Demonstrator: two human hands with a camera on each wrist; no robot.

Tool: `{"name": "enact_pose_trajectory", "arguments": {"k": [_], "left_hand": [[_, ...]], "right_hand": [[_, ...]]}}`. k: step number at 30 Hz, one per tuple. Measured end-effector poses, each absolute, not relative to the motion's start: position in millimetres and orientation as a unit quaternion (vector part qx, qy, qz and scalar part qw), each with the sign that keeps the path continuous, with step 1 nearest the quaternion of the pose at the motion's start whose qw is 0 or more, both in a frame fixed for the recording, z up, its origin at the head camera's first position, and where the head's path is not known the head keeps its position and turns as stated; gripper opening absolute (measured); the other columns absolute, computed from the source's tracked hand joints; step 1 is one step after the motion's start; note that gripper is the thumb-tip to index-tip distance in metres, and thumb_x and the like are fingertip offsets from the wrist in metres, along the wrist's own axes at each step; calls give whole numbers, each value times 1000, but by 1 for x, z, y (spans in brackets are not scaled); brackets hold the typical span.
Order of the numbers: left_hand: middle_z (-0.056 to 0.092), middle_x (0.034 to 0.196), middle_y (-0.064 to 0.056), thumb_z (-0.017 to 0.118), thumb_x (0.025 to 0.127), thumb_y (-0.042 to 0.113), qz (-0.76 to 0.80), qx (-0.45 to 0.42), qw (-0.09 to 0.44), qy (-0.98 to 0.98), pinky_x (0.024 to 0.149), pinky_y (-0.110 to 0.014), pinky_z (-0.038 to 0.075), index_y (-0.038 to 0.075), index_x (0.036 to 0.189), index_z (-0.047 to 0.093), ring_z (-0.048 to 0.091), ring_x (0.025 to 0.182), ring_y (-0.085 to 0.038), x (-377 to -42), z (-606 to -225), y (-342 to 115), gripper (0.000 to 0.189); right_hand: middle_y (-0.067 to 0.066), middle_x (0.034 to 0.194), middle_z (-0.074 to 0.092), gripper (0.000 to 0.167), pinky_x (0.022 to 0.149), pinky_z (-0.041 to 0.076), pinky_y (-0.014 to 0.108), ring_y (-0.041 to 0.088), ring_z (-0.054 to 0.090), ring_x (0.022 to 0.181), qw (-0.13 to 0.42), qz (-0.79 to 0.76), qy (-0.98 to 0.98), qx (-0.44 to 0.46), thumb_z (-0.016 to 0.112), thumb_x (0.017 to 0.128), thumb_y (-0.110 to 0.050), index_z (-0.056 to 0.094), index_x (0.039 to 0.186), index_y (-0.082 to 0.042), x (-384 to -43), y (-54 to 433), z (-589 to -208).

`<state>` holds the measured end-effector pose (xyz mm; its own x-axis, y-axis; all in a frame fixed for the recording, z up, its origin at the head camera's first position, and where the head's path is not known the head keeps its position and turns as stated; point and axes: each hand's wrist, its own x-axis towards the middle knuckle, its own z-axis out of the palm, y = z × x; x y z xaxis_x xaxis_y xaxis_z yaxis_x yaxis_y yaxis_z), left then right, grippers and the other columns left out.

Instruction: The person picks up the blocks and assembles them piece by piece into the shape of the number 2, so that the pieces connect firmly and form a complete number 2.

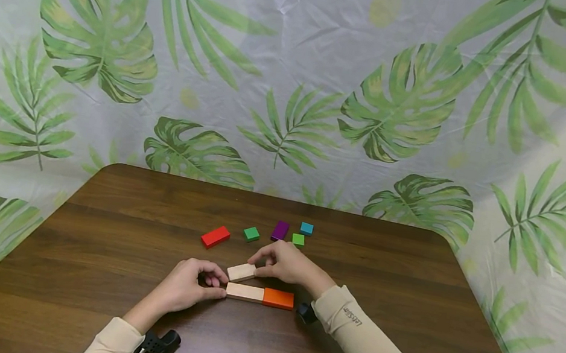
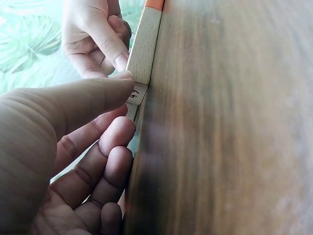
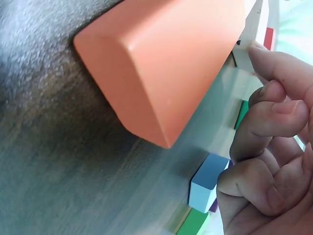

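Note:
A plain wooden block [image 1: 245, 293] lies end to end with an orange block [image 1: 278, 299] on the table. My left hand [image 1: 190, 284] is at the plain block's left end; its straight thumb [image 2: 105, 93] touches that end, while the other fingers curl loosely beside it. Just behind this row, a second plain wooden block [image 1: 241, 272] lies at a slant. My right hand [image 1: 289, 264] pinches its right end between thumb and index finger. The right wrist view shows the orange block [image 3: 161, 63] large in front, with the remaining right fingers curled in.
Behind the hands on the brown wooden table [image 1: 109, 272] lie a red block [image 1: 215, 237], a green block [image 1: 251, 234], a purple block [image 1: 280, 231], a light green block [image 1: 298, 239] and a blue block [image 1: 306, 229]. A leaf-patterned cloth [image 1: 299, 69] hangs behind the table.

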<state>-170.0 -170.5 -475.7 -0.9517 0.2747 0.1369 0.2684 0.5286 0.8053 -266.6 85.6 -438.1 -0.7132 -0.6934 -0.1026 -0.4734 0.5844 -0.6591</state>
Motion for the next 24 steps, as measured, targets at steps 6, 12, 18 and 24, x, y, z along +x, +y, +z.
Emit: {"name": "enact_pose_trajectory", "arguments": {"k": [6,12,18,24], "left_hand": [[69,80,6,92,85,19,461,155,2,874,70,-21,48,16,94,81,58,75,-2,-170,-476,-171,14],[69,80,7,91,85,19,462,157,1,873,71,-21,48,16,93,80,59,75,-1,-170,-476,-171,14],[69,80,7,92,85,18,461,156,0,873,70,-21,48,16,93,80,59,74,-1,-170,-477,-170,14],[69,80,7,92,85,18,462,157,0,873,70,-21,48,17,93,80,59,74,-1,-170,-476,-170,15]], "right_hand": [[-6,63,49,19,54,32,19,6,38,55,179,-313,868,-342,80,98,-14,83,116,-10,-266,85,-438],[-6,63,48,18,54,31,19,6,36,54,180,-314,867,-342,80,98,-14,83,116,-10,-266,85,-439],[-5,63,47,18,54,31,20,6,35,54,182,-316,866,-341,80,98,-14,83,116,-10,-266,85,-438],[-5,63,48,19,54,32,20,6,36,54,183,-316,866,-342,80,98,-14,83,116,-10,-266,85,-438]]}}
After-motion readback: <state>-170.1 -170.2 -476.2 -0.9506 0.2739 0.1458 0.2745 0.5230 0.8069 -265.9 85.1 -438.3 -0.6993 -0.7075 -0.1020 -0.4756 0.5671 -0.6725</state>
